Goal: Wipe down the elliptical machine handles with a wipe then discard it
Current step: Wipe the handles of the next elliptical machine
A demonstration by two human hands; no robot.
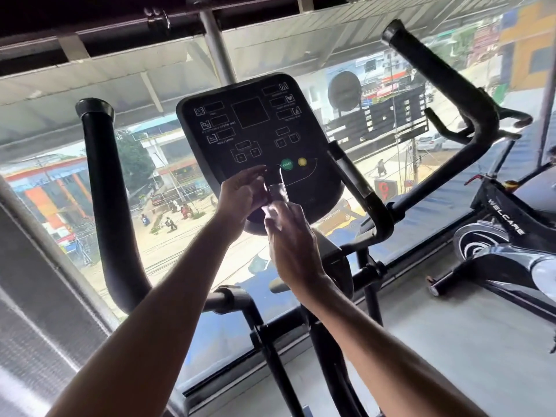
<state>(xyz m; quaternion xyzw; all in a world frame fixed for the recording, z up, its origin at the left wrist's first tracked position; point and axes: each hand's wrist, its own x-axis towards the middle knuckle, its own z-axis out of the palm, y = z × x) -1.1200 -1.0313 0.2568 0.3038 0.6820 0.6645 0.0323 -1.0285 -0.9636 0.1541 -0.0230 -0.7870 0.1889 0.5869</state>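
Between the two hands, in the head view, a small glossy wipe sachet (pixel 278 192) stands upright just in front of the console (pixel 249 115). Below it, the right hand (pixel 290 233) pinches its bottom end with curled fingertips. Beside it, the left hand (pixel 240 192) seems to pinch its side, upper fingers lying straighter. Blur hides whether it is torn open. It should be light, thin and limp with slick film, so a firm pinch near a corner suits tearing. The left handle (pixel 99 182) rises well outside the left hand, and the right handle (pixel 445 73) above and outside the right hand. Neither handle is touched.
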